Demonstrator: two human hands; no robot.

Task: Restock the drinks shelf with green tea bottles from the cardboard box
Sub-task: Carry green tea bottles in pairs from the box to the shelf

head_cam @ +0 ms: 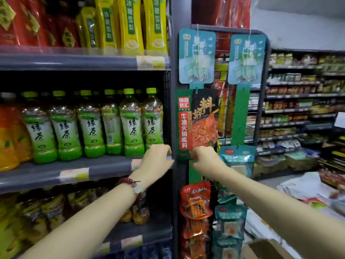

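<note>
Six green tea bottles point(133, 126) stood in a row on the middle shelf point(46, 170), just above the left hand point(155, 161), whose fingers point(167, 149) curled at the shelf's right end (holding what, I cannot tell). The right hand point(203, 158) pinched the lower edge of a hanging hotpot seasoning packet point(197, 120), beside the bottles.

Above the left hand, the upper shelf carries yellow pear drink bottles point(130, 25), with red packaged goods point(28, 21) to their left. Well left of that hand stand orange drink bottles point(11, 135). Below the left forearm, dark-labelled bottles point(140, 210) occupy the lower shelf. Directly above the right hand hangs a hotpot base packet point(197, 118), and above that two teal display cards point(197, 57) on a wire rack point(224, 86). Below the right hand hang red snack packets point(196, 202) and teal snack packets point(231, 221). Far right of the right hand, background shelving point(298, 101) holds assorted packaged goods.
</note>
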